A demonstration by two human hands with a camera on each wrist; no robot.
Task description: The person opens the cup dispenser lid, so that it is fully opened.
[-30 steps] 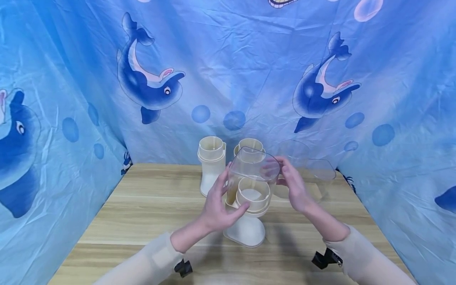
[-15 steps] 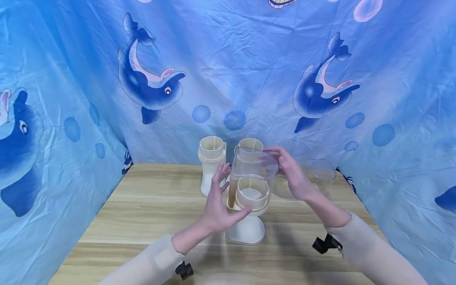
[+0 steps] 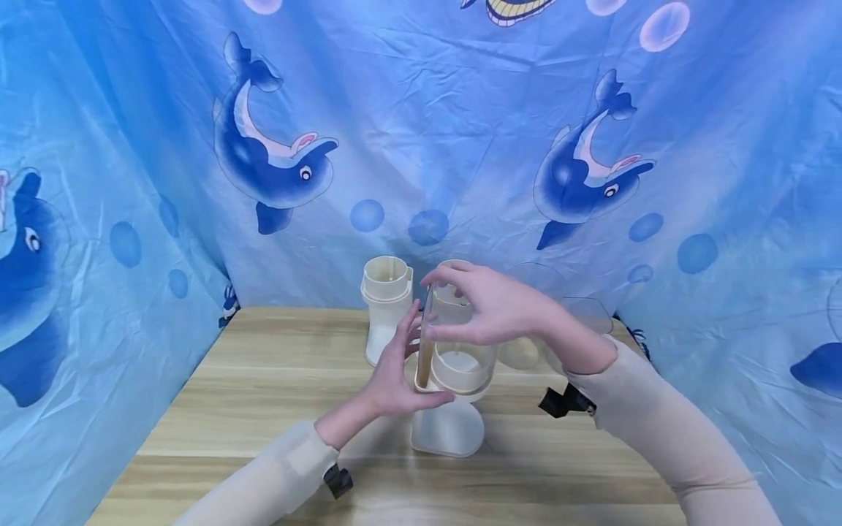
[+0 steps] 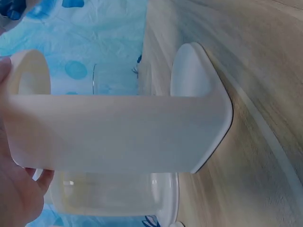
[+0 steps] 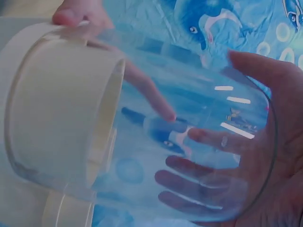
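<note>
A white stand (image 3: 449, 429) with a cream ring collar (image 3: 460, 369) stands upright on the wooden table. Over the collar sits a clear plastic container (image 5: 142, 156), its lower end around the ring in the right wrist view. My left hand (image 3: 395, 376) grips the stand's upper part from the left, one finger reaching along the clear wall. The left wrist view shows this hand (image 4: 19, 189) beside the stand's flat back. My right hand (image 3: 490, 307) spans the container's upper end, thumb on the near side and fingers on the far side. The fingertips (image 5: 180, 182) show through the plastic.
Two similar white stands are behind: one stand (image 3: 387, 314) at back left, another (image 3: 455, 264) partly hidden by my right hand. More clear containers (image 3: 588, 315) stand at the back right. A blue dolphin-print curtain (image 3: 421, 146) surrounds the wooden table (image 3: 296, 343).
My right hand has moved left from the container's right side to across its upper end. The left hand stays at the stand's left side. The head view has tilted slightly.
</note>
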